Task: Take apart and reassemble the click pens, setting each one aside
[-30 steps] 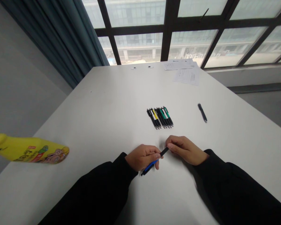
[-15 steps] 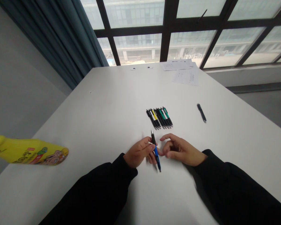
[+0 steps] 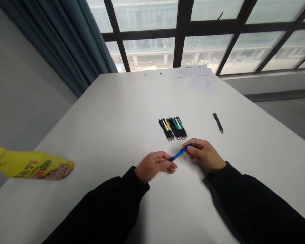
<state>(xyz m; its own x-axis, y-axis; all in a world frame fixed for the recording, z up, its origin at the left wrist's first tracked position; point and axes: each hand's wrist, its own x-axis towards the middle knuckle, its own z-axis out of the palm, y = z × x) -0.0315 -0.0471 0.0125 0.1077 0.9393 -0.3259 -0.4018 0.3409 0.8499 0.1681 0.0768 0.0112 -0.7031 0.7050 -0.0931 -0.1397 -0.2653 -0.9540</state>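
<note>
One blue pen (image 3: 179,154); bottle (image 3: 38,164), contents unclear

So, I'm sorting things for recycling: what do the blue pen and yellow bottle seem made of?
The blue pen looks like smooth plastic, judging by its evenly coloured barrel. The yellow bottle is probably satin-finish plastic: softly shaded, rounded shoulders, though a printed sleeve could hide another material.

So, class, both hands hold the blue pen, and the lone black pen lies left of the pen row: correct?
No: the head view shows the lone black pen lying right of the pen row. Left hand and right hand do hold the blue pen.
</note>
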